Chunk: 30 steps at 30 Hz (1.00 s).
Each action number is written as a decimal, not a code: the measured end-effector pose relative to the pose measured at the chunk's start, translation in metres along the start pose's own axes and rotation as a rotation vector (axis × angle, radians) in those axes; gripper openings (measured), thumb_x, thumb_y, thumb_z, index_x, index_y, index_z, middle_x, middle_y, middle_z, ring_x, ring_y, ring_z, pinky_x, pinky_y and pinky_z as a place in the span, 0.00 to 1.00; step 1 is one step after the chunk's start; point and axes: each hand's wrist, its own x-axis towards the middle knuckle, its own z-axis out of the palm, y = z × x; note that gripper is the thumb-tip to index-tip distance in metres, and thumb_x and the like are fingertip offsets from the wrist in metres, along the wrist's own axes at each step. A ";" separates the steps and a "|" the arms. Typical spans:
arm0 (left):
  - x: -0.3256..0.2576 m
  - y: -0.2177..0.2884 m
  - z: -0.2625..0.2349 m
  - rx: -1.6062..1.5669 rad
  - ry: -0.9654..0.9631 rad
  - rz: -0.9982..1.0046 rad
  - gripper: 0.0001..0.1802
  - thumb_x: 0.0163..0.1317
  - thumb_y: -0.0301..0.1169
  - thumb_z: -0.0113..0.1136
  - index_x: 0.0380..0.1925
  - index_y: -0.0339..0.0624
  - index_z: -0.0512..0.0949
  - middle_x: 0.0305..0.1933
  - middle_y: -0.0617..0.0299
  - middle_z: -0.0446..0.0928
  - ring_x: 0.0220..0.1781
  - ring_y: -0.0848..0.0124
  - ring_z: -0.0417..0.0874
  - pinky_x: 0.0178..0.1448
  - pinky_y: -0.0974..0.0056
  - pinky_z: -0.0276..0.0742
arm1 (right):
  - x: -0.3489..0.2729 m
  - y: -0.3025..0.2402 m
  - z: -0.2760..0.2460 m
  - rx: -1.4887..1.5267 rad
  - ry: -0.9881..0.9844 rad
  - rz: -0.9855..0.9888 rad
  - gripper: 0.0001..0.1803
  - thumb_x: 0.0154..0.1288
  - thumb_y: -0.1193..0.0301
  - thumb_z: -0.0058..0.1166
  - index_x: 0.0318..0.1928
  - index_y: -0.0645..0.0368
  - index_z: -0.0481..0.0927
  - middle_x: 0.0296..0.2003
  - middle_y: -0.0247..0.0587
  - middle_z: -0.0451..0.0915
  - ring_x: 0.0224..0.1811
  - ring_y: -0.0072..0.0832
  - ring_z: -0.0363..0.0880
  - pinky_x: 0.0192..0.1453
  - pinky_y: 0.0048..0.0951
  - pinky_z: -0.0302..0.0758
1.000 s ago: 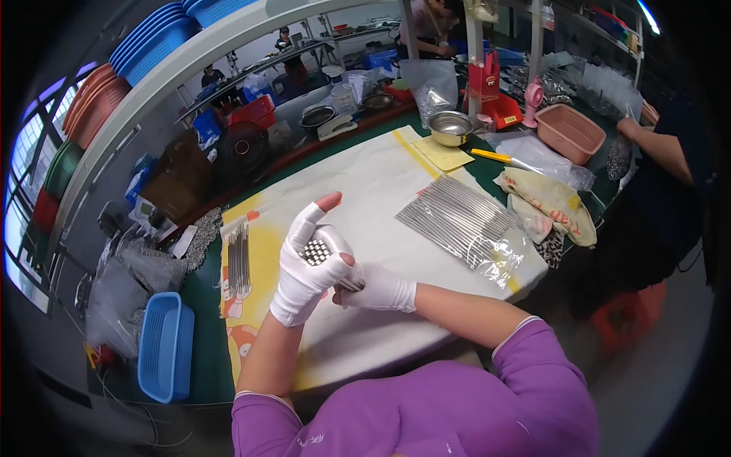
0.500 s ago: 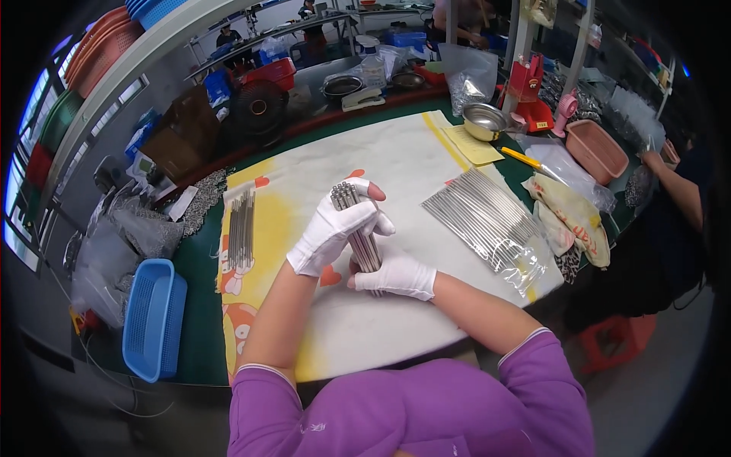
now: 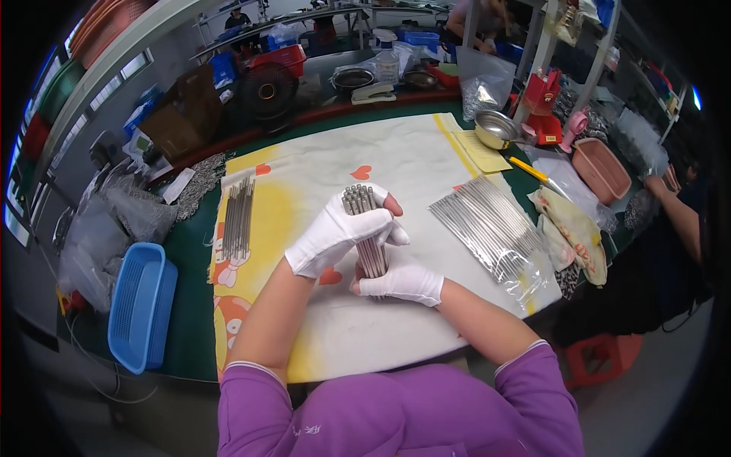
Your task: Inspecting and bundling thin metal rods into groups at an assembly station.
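A bundle of thin metal rods (image 3: 371,257) stands nearly upright between my hands, over the white and yellow cloth (image 3: 411,320). My left hand (image 3: 335,232), in a white glove with a bare fingertip, wraps round its upper part, and the rod ends stick out above the fingers. Lower down, my right hand (image 3: 403,280), gloved too, closes round the bundle's base. To the right lies a flat row of shiny rods (image 3: 487,228), partly on a clear plastic bag. A smaller row of darker rods (image 3: 239,219) rests at the cloth's left side.
A blue basket (image 3: 142,308) is at the left edge of the green table, near clear bags (image 3: 91,251). At the back right are a metal bowl (image 3: 495,129), a yellow-handled knife (image 3: 528,169) and a pink basket (image 3: 601,169). Another person's arm (image 3: 676,209) reaches in there.
The view has shifted slightly. The bundle stands a little more upright between my hands, which keep their hold on it.
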 end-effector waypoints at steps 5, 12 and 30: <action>-0.028 0.019 0.017 0.394 -0.392 0.031 0.08 0.54 0.23 0.65 0.34 0.37 0.80 0.35 0.60 0.83 0.36 0.73 0.81 0.43 0.67 0.78 | -0.011 0.003 0.005 0.315 -0.169 -0.278 0.17 0.56 0.77 0.61 0.46 0.59 0.75 0.35 0.30 0.76 0.41 0.19 0.73 0.50 0.26 0.74; -0.039 0.014 0.031 0.396 -0.563 0.044 0.12 0.51 0.24 0.71 0.33 0.41 0.77 0.34 0.60 0.81 0.34 0.72 0.78 0.41 0.67 0.77 | -0.004 0.030 -0.010 0.073 -0.346 -0.262 0.15 0.53 0.79 0.61 0.43 0.57 0.79 0.39 0.29 0.77 0.44 0.19 0.71 0.52 0.25 0.73; -0.025 0.001 0.034 0.128 -0.014 0.110 0.02 0.58 0.23 0.58 0.31 0.36 0.77 0.28 0.63 0.78 0.30 0.75 0.79 0.38 0.69 0.75 | -0.001 0.017 -0.001 -0.464 0.082 -0.414 0.15 0.56 0.62 0.60 0.35 0.60 0.74 0.29 0.49 0.77 0.33 0.41 0.76 0.41 0.35 0.74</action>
